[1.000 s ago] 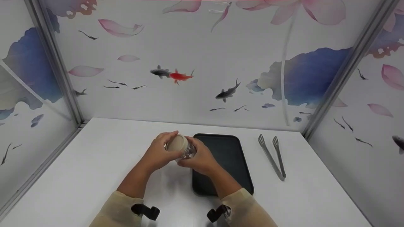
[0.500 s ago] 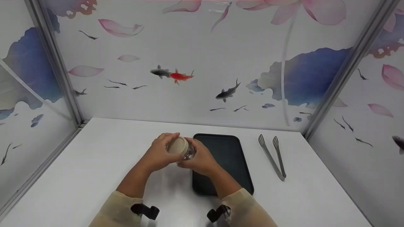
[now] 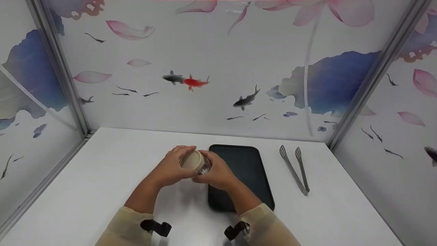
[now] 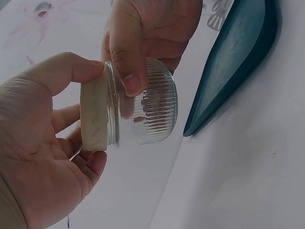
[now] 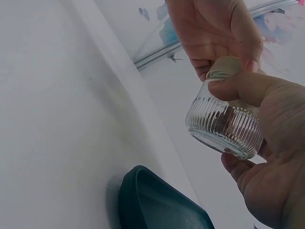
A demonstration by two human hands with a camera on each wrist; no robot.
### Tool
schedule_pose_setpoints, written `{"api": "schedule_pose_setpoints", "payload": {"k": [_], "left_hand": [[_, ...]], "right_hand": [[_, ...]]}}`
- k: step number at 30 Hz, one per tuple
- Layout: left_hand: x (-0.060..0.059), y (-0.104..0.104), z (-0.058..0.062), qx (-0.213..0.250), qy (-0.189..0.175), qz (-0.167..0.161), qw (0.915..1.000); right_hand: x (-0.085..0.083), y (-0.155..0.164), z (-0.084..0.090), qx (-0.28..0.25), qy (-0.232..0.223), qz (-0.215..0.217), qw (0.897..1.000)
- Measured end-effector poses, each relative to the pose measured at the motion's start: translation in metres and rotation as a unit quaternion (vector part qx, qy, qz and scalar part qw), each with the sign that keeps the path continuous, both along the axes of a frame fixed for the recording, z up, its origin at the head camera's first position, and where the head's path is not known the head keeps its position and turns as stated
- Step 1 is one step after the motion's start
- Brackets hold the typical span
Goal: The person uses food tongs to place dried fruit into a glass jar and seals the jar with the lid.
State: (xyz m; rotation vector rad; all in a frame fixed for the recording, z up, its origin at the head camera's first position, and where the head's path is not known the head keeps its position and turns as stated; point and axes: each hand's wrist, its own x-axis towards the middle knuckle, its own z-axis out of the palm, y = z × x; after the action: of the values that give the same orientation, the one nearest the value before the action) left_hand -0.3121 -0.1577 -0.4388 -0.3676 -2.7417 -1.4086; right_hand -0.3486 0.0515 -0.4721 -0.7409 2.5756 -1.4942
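1. Glass jar [image 3: 204, 164]: a small ribbed, clear jar, held off the white table [image 3: 102, 171] between both hands, tipped so its lid end faces the left hand and its base the right. It appears empty, though reflections in the ribs make this uncertain.
2. Lid [image 3: 192, 159]: a beige cap seated on the jar's mouth. In the left wrist view the lid [image 4: 94, 117] sits flush against the glass neck, with no visible gap.
3. Left hand [image 3: 170, 167]: thumb and fingers curl round the lid's rim, the palm cupped behind it. This wrap likely gives purchase for turning the cap.
4. Right hand [image 3: 218, 172]: clasps the jar body, thumb across the ribbed wall and fingers under the base, as the right wrist view shows on the jar [image 5: 224, 126]. The firm hold probably steadies the glass against the opposite hand's twist.
5. Tray [image 3: 245, 177]: a dark, shallow tray lying flat on the table, directly beneath and beyond the right hand's grasp; the jar hangs over its near-left edge rather than resting in it. The tray's raised rim [image 4: 228, 81] shows just beside the jar.
6. Tongs [image 3: 295, 169]: metal tongs lying on the table, well apart from the grasp on the far side of the tray, touched by neither hand.
7. Booth walls [image 3: 239, 68]: panels printed with fish and petals enclose the table on three sides.
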Motion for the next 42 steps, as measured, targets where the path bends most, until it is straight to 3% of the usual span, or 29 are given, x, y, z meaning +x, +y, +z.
{"api": "schedule_pose_setpoints", "payload": {"k": [12, 16, 23, 26, 28, 36, 39, 42], "left_hand": [[-0.002, -0.01, -0.001, -0.003, 0.024, -0.08, 0.9965], [-0.003, -0.01, -0.003, 0.014, 0.016, -0.075, 0.997], [-0.003, -0.007, -0.006, 0.02, -0.007, -0.016, 0.9996], [-0.002, -0.007, -0.005, 0.025, -0.015, -0.006, 0.9996], [-0.002, -0.008, -0.005, 0.026, -0.013, -0.013, 0.9995], [-0.002, -0.015, -0.001, 0.012, 0.011, -0.096, 0.9952], [-0.002, -0.014, -0.001, 0.012, 0.008, -0.098, 0.9951], [-0.001, -0.009, -0.001, 0.024, -0.007, -0.07, 0.9973]], "right_hand": [[-0.004, 0.008, 0.0, -0.006, -0.025, 0.052, 0.998], [-0.003, 0.008, -0.001, -0.005, -0.033, 0.052, 0.998], [0.0, 0.005, 0.001, -0.008, -0.03, 0.037, 0.999], [0.0, 0.004, 0.002, -0.011, -0.028, 0.034, 0.999], [-0.001, 0.004, 0.001, -0.011, -0.028, 0.032, 0.999], [-0.003, 0.007, -0.001, -0.01, -0.028, 0.055, 0.998], [-0.002, 0.007, 0.0, -0.012, -0.029, 0.056, 0.998], [-0.002, 0.006, 0.0, -0.02, -0.03, 0.046, 0.998]]}}
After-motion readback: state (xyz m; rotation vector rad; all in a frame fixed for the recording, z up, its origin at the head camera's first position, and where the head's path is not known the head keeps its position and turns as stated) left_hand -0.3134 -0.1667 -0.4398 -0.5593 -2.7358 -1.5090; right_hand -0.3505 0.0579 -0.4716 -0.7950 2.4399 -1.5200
